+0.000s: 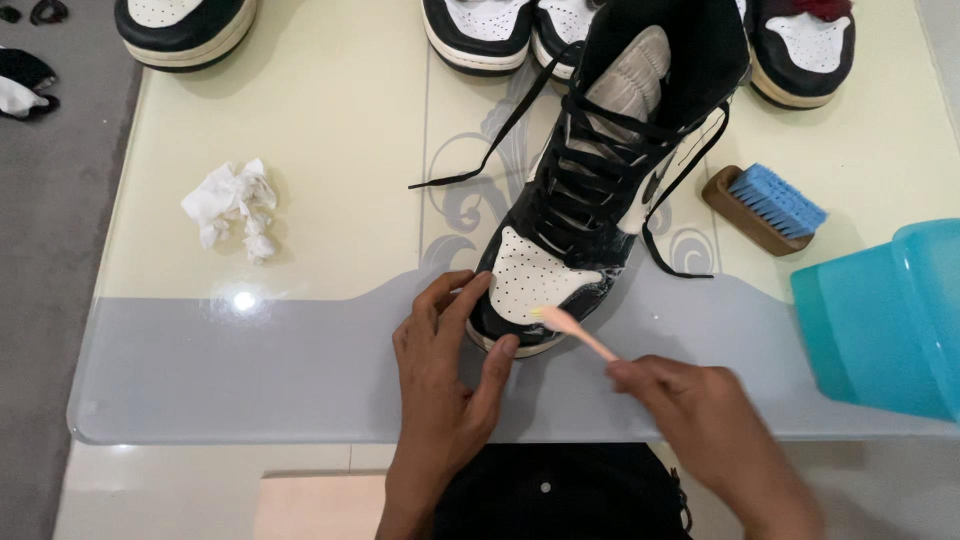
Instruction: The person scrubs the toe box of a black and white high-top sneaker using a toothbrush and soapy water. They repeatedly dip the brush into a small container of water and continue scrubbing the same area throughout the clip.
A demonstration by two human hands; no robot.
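At the far left of the glass table [330,130], a crumpled white tissue [233,208] lies well apart from the hands, and the toe of a black-and-white shoe [185,28] pokes in along the top edge. Toward the middle, the left hand [445,370] comes up from the near edge with its wrist low and its fingers spread. The fingertips [470,290] press the left side of the toe of a black-and-white high-top sneaker [590,190], and the thumb sits against the front of the sole, so the hand cups the toe rather than closing round it. The sneaker stands upright on the table, toe toward the person, with its black laces [480,160] loose and trailing to both sides. Just right of the left hand, the right hand [700,410] reaches in from the lower right, fingers pressed together on the handle of a pale toothbrush [580,332]. The brush slants up to the left, and its head rests on the white perforated toe beside some foam. More shoes [800,40] line the top edge. Farther right lie a wooden brush with blue bristles [768,205] and then a blue-green plastic tub [885,320].
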